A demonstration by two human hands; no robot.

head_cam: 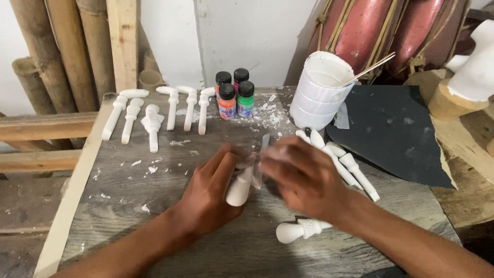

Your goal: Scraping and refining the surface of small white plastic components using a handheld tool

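Observation:
My left hand (208, 193) grips a white carved pipe-shaped piece (240, 189) at the middle of the grey wooden table (154, 206). My right hand (303, 177), blurred by motion, holds a thin grey blade or file (264, 149) against the top of that piece. Another white carved piece (298, 230) lies on the table just below my right wrist. Several more white pieces (350, 167) lie to the right of my right hand.
A row of white carved pieces (154, 116) lies along the table's back left. Small paint bottles (234, 95) stand at the back centre, a white cup (319, 90) with a thin stick beside them. Dark sandpaper sheet (396, 131) lies right. Bamboo poles (56, 51) lean at left.

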